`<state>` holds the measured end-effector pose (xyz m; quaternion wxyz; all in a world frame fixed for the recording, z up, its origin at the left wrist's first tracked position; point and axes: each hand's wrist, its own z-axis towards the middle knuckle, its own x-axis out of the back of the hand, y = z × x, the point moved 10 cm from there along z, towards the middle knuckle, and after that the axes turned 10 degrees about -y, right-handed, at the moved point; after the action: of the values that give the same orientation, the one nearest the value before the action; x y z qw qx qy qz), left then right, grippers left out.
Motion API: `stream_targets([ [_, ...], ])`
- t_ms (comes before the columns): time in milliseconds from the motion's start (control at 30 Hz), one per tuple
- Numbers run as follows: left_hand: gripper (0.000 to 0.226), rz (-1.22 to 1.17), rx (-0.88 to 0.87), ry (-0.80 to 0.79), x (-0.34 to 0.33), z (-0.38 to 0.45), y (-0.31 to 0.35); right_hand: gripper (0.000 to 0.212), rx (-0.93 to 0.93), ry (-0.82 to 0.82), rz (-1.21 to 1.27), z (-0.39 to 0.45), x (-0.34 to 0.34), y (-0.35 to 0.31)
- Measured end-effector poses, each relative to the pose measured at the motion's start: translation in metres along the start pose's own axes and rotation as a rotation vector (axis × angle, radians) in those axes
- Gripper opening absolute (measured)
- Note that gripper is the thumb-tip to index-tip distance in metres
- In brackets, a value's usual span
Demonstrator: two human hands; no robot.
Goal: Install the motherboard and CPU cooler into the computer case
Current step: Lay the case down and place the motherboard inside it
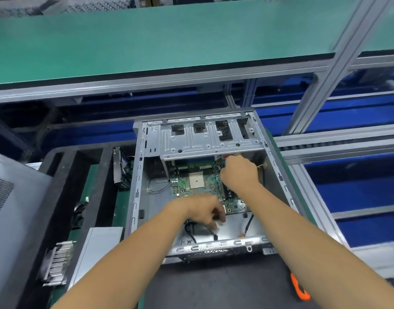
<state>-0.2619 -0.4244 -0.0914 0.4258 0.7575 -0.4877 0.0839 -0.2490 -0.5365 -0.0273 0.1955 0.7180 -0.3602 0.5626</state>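
An open grey computer case (137, 179) lies on the bench in front of me. A green motherboard (205, 184) with a pale square CPU socket (196, 179) lies flat inside it, partly under the drive cage (209, 139). My left hand (202, 211) rests at the board's near edge, fingers curled around the edge and a black cable (190, 233). My right hand (240, 172) is closed at the board's far right corner; what it grips is hidden. A finned metal cooler (57, 264) lies outside the case at the lower left.
A grey side panel (10, 197) lies at the far left. A hard drive (120, 166) stands left of the case. An orange-handled tool (300, 288) lies on the black mat at the lower right. A green shelf (147, 41) overhangs the back, with blue bins beneath.
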Motion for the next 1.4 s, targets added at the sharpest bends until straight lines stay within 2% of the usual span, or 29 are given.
stream_targets([
  [100,0.031,0.135,0.038,0.007,0.002,-0.002,0.005,0.019,0.113,-0.059,0.102,-0.002,-0.007,-0.008],
  [267,0.023,0.472,0.137,-0.051,-0.003,0.001,0.017,0.021,0.188,-0.133,0.228,-0.003,-0.012,-0.005],
  [367,0.02,0.65,0.147,-0.058,-0.005,0.003,0.025,0.018,0.219,-0.166,0.251,-0.004,-0.015,-0.009],
  [433,0.009,0.753,0.144,-0.084,-0.011,0.005,0.028,0.016,0.239,-0.184,0.24,-0.003,-0.017,-0.011],
  [533,0.014,0.843,0.133,-0.139,-0.023,0.006,0.029,0.016,0.248,-0.194,0.227,-0.003,-0.019,-0.012],
  [600,0.003,0.825,0.128,-0.144,-0.025,0.006,0.027,0.016,0.248,-0.195,0.236,-0.003,-0.02,-0.012],
  [733,0.012,0.784,0.123,-0.124,-0.025,0.007,0.025,0.015,0.26,-0.218,0.235,-0.003,-0.023,-0.015],
  [967,0.008,0.663,0.161,-0.252,-0.031,0.003,0.019,0.026,0.262,-0.241,0.245,-0.001,-0.029,-0.016],
  [1033,0.015,0.558,0.188,-0.284,-0.034,0.001,0.014,0.03,0.263,-0.248,0.26,-0.001,-0.032,-0.016],
  [1100,0.018,0.339,0.196,-0.313,-0.033,-0.004,0.008,0.028,0.262,-0.257,0.286,0.0,-0.033,-0.016],
  [1200,0.014,0.07,0.214,-0.33,-0.03,-0.016,-0.002,0.023,0.267,-0.265,0.296,0.001,-0.036,-0.017],
  [1333,0.013,0.084,0.257,-0.267,-0.027,-0.017,-0.01,0.023,0.271,-0.283,0.286,0.002,-0.042,-0.018],
  [1400,0.03,0.029,0.247,-0.215,-0.023,-0.016,-0.01,0.022,0.272,-0.286,0.278,0.002,-0.043,-0.018],
])
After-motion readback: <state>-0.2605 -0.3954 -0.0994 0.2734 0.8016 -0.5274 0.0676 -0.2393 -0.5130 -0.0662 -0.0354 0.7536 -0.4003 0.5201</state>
